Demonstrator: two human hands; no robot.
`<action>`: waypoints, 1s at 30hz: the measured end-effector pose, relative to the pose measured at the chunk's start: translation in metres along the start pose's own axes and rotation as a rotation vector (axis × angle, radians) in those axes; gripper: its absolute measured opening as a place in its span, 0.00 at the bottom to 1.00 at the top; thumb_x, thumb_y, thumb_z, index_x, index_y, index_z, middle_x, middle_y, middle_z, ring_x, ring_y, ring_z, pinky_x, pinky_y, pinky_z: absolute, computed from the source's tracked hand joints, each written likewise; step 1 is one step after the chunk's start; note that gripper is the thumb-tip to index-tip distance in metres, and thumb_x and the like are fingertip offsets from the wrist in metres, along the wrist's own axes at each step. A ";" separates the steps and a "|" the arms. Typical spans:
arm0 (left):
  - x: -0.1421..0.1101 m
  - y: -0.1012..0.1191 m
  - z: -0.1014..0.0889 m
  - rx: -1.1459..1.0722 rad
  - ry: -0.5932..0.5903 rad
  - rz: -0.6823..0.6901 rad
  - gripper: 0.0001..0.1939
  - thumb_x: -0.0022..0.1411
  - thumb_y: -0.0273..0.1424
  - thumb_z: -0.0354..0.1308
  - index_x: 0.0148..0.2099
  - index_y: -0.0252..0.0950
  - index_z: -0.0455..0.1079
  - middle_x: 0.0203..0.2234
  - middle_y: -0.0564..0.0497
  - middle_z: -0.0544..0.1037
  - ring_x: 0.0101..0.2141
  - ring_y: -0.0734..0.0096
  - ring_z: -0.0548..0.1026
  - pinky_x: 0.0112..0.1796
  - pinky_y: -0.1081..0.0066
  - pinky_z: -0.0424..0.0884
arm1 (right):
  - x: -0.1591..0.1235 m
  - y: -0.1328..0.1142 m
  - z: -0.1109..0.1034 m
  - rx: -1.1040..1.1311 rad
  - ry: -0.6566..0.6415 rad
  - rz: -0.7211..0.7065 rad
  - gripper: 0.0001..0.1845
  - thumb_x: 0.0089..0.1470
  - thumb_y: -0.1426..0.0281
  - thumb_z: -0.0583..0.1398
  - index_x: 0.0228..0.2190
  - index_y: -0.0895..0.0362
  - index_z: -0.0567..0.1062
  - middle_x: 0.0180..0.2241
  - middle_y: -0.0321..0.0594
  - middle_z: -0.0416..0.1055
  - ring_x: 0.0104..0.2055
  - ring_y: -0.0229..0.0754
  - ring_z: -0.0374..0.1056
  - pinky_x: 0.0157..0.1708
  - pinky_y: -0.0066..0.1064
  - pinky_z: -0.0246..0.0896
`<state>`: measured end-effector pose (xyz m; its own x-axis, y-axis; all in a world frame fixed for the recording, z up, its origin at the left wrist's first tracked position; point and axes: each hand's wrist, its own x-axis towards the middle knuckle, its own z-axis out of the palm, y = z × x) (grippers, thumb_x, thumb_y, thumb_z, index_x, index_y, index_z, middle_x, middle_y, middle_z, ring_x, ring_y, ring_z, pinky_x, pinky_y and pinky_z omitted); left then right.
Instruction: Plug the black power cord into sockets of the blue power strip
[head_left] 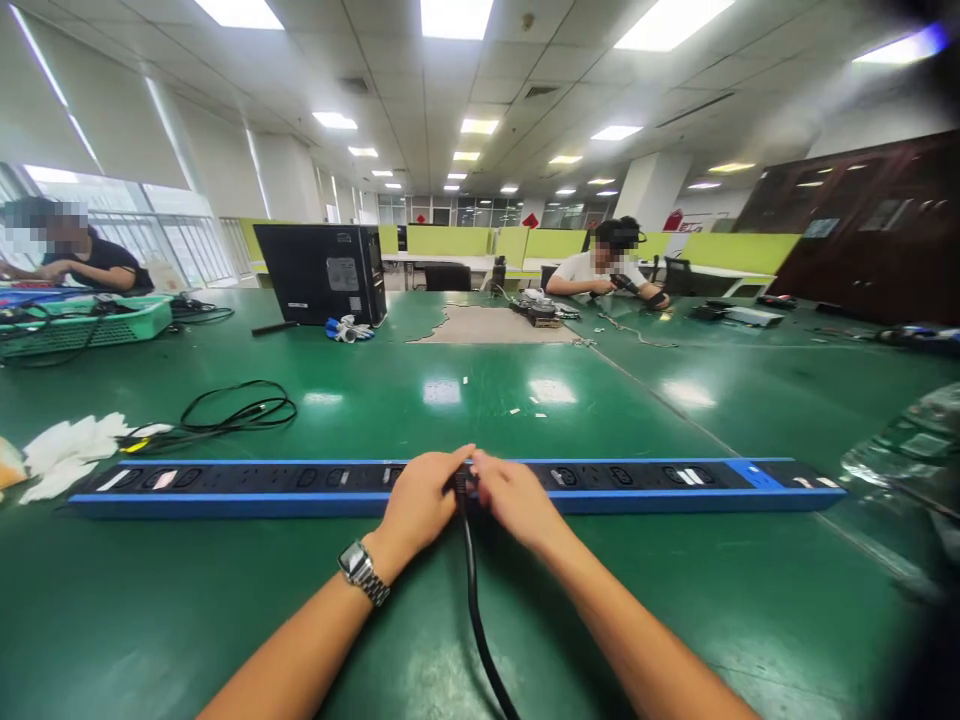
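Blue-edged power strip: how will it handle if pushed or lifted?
The power strip is probably stiff: it runs straight from end to end. Pushed, it should slide rather than roll, since it lies flat on the glossy green tabletop. Lifted at one end, it may feel unwieldy, given its length.

a green table bears a blue power strip, coiled cable, black computer case and basket.

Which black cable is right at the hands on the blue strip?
The thick cable trailing down from between the left hand and right hand; the coiled cable lies apart, farther left.
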<state>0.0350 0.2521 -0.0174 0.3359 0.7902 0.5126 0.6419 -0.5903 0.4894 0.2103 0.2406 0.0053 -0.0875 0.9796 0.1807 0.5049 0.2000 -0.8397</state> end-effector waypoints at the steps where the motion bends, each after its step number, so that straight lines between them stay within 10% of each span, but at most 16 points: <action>1: 0.008 0.007 0.005 -0.051 0.064 -0.022 0.17 0.62 0.29 0.56 0.54 0.40 0.69 0.44 0.47 0.80 0.45 0.62 0.77 0.49 0.61 0.72 | -0.005 0.013 -0.015 0.027 0.132 0.034 0.29 0.57 0.50 0.47 0.35 0.58 0.79 0.25 0.39 0.72 0.29 0.42 0.65 0.31 0.31 0.59; 4: 0.030 0.033 0.026 -0.120 0.162 -0.005 0.14 0.64 0.35 0.56 0.52 0.41 0.71 0.44 0.48 0.80 0.44 0.64 0.77 0.47 0.63 0.73 | -0.022 0.060 -0.059 0.041 0.585 0.152 0.28 0.52 0.49 0.54 0.37 0.59 0.78 0.29 0.41 0.73 0.32 0.43 0.65 0.34 0.32 0.60; 7: 0.044 0.062 0.053 -0.026 -0.054 0.078 0.14 0.63 0.36 0.58 0.51 0.40 0.72 0.41 0.48 0.81 0.42 0.61 0.78 0.45 0.63 0.73 | -0.035 0.089 -0.080 0.131 0.696 0.195 0.28 0.50 0.48 0.56 0.35 0.60 0.77 0.25 0.39 0.69 0.27 0.40 0.62 0.28 0.31 0.57; 14: 0.047 0.083 0.079 0.127 -0.181 0.005 0.18 0.60 0.26 0.56 0.53 0.40 0.69 0.44 0.46 0.80 0.48 0.57 0.75 0.51 0.54 0.67 | -0.021 0.044 -0.073 -0.079 0.163 0.137 0.28 0.50 0.49 0.56 0.39 0.59 0.76 0.20 0.36 0.69 0.23 0.40 0.62 0.26 0.31 0.56; 19: 0.023 0.063 0.044 0.179 -0.167 0.044 0.47 0.48 0.43 0.68 0.65 0.34 0.54 0.60 0.37 0.67 0.60 0.45 0.62 0.58 0.43 0.57 | -0.003 0.014 -0.080 -0.488 -0.125 0.085 0.14 0.52 0.61 0.55 0.25 0.56 0.75 0.21 0.39 0.72 0.24 0.41 0.64 0.26 0.31 0.51; 25: -0.040 -0.019 -0.036 0.365 0.068 -0.138 0.29 0.52 0.37 0.66 0.56 0.38 0.67 0.50 0.41 0.76 0.52 0.47 0.71 0.54 0.45 0.64 | 0.009 -0.031 -0.021 -0.562 -0.160 -0.023 0.17 0.56 0.64 0.51 0.25 0.55 0.75 0.28 0.42 0.77 0.30 0.42 0.68 0.28 0.30 0.51; 30: -0.052 -0.034 -0.042 0.322 0.014 -0.137 0.30 0.54 0.37 0.64 0.58 0.37 0.64 0.55 0.42 0.73 0.57 0.49 0.67 0.58 0.45 0.58 | 0.032 -0.048 0.023 -0.611 -0.192 0.111 0.15 0.54 0.67 0.54 0.25 0.59 0.78 0.31 0.50 0.78 0.33 0.44 0.71 0.29 0.30 0.53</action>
<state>-0.0332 0.2242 -0.0312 0.2238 0.8546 0.4687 0.8657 -0.3952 0.3073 0.1632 0.2628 0.0398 -0.1299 0.9910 -0.0328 0.9126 0.1065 -0.3948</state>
